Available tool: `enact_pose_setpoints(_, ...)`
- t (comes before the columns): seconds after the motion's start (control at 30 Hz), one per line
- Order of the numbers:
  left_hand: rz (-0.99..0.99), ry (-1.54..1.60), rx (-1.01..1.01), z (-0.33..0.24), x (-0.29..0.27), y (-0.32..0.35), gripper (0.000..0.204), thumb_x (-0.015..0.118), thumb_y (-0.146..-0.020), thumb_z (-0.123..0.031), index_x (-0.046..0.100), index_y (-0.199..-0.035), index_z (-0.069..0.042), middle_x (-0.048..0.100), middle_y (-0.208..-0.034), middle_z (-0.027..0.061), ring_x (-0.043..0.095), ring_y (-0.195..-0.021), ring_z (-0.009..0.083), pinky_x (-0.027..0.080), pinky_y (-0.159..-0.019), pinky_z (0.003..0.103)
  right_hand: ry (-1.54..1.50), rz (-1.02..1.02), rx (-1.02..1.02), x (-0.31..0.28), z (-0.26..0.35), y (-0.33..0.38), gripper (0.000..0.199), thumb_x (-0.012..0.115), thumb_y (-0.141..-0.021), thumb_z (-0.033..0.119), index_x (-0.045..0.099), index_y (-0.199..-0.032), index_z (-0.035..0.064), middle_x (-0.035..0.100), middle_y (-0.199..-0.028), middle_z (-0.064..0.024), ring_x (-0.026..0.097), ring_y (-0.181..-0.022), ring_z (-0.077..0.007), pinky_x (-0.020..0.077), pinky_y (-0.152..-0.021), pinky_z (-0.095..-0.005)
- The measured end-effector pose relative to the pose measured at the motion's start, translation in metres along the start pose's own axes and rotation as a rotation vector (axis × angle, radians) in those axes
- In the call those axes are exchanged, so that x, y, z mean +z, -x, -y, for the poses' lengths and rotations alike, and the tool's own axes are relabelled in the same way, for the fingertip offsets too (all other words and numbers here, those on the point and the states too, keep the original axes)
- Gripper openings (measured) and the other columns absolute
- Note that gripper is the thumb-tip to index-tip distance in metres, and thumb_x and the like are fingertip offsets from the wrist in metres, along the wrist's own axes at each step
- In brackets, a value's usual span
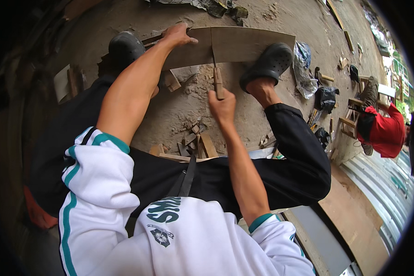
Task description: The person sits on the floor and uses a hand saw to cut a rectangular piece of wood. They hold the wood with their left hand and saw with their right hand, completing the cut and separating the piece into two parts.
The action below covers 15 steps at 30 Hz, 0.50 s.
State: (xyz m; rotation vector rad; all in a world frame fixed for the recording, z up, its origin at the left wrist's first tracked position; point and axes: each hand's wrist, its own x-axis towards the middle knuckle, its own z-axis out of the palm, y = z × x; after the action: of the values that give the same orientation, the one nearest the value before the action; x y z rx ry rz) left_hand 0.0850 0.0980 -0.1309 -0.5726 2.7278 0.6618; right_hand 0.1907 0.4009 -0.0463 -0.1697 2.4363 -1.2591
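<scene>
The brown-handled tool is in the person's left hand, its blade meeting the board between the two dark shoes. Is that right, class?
Not quite: the head view shows the brown-handled tool in the person's right hand. Its blade does meet the board between the two dark shoes.

The left arm point(135, 89) reaches far forward, nearly straight below the elbow, slanting from lower left to upper right. At its end the left hand point(175, 34) has its back up, the thumb point(192, 40) stretched out to the right, some fingertips hidden. The right arm point(244, 161) runs forward and slightly inward, and the right hand point(223, 108) is curled into a fist, nearer the body. The legs point(287, 177) are spread wide, the right knee point(319, 181) bent outward, both hands between the feet point(267, 69).
</scene>
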Motion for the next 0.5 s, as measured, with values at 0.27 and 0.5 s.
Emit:
enact_pose_setpoints(0.27,0.016,0.114,0.010,0.022,0.010,-0.012,0.094,0.081,-0.064,-0.058,0.053,-0.134,-0.003,0.059,-0.131,0.0204,0.056,-0.122,0.0359,0.045,-0.100,0.045,-0.116,-0.001,-0.034,-0.054,0.010,0.098,0.016,0.062,-0.083,0.012,0.060,-0.075,-0.0024,0.058,-0.063,-0.0198,0.057,-0.053,-0.0265,0.0459,-0.057,-0.0384)
enact_pose_setpoints(0.5,0.037,0.056,0.039,0.022,0.014,-0.018,0.093,0.083,-0.063,-0.058,0.054,-0.132,-0.003,0.060,-0.129,0.0206,0.058,-0.120,0.0356,0.047,-0.097,0.046,0.036,0.042,-0.060,-0.009,0.021,0.004,0.015,0.062,-0.081,0.011,0.059,-0.075,-0.0022,0.057,-0.062,-0.0200,0.060,-0.055,-0.0255,0.0462,-0.057,-0.0389)
